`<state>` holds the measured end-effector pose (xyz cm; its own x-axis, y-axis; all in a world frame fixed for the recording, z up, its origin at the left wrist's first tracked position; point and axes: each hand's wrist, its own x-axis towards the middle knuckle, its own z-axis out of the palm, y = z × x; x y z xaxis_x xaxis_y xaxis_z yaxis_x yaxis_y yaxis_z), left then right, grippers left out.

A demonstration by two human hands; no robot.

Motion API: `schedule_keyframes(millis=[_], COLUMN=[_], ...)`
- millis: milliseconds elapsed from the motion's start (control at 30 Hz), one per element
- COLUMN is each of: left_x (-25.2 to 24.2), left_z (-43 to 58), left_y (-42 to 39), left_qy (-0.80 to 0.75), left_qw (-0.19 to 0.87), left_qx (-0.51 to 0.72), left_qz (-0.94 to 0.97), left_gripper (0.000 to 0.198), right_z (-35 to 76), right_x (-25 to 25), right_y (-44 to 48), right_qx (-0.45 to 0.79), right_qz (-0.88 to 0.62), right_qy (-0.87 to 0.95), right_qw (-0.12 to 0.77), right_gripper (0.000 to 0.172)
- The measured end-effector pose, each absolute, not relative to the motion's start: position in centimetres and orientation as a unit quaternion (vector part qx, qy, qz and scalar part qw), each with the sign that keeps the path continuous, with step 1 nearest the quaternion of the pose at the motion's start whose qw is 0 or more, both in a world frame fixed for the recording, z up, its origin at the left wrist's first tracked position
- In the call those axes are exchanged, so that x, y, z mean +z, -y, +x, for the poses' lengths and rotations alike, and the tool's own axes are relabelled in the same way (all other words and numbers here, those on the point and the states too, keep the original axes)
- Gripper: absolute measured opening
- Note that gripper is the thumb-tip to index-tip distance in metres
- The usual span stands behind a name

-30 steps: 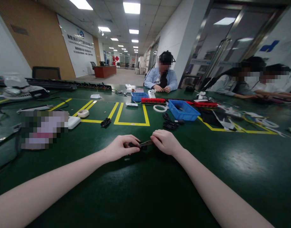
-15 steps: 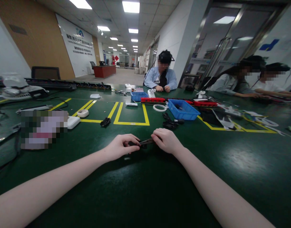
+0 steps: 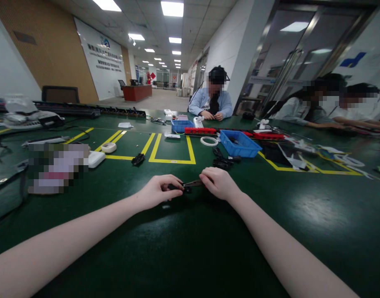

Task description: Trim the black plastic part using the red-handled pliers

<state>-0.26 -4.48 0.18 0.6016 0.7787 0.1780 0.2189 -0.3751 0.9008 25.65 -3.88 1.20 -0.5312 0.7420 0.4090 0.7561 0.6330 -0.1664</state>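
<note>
Over the green tabletop, my left hand (image 3: 160,189) is closed on a small black part (image 3: 174,187), mostly hidden by the fingers. My right hand (image 3: 219,182) pinches a pair of grey tweezers (image 3: 193,183). The tweezers point left, and their tips reach the black part beside my left fingertips. Whether the tips grip it is too small to tell. A black tangled piece (image 3: 138,159) lies on the table beyond my left hand, and a bundle of black cables (image 3: 221,159) lies beyond my right hand.
Yellow tape marks (image 3: 172,162) cross the green table (image 3: 183,248). A blue bin (image 3: 239,145) stands ahead right with a white ring (image 3: 209,141) beside it. To the left are a tape roll (image 3: 108,147) and a white box (image 3: 96,159). A person (image 3: 211,101) sits opposite; others sit right.
Both hands keep nearly the same place and grip. The tweezers have shifted very slightly at the black part. The whole view has moved by a few pixels.
</note>
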Motion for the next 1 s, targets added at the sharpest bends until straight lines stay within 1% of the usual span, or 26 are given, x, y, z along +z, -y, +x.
schedule_keyframes(millis=[367, 633, 1000], left_x=[0.31, 0.37, 0.26], left_z=[-0.35, -0.22, -0.31], left_y=[4.58, 4.65, 4.58], left_qy=[-0.327, -0.338, -0.333], left_qw=[0.459, 0.481, 0.447], left_qx=[0.296, 0.286, 0.277], left_qz=[0.772, 0.757, 0.783], left_gripper=[0.02, 0.021, 0.019], right_z=[25.46, 25.56, 25.09], right_x=[1.34, 1.52, 1.4], right_y=[4.09, 4.12, 4.3], right_qx=[-0.023, -0.027, -0.028], right_qz=[-0.425, -0.426, -0.417], right_qy=[0.879, 0.88, 0.886], right_qw=[0.215, 0.208, 0.201], right_gripper=[0.039, 0.039, 0.036])
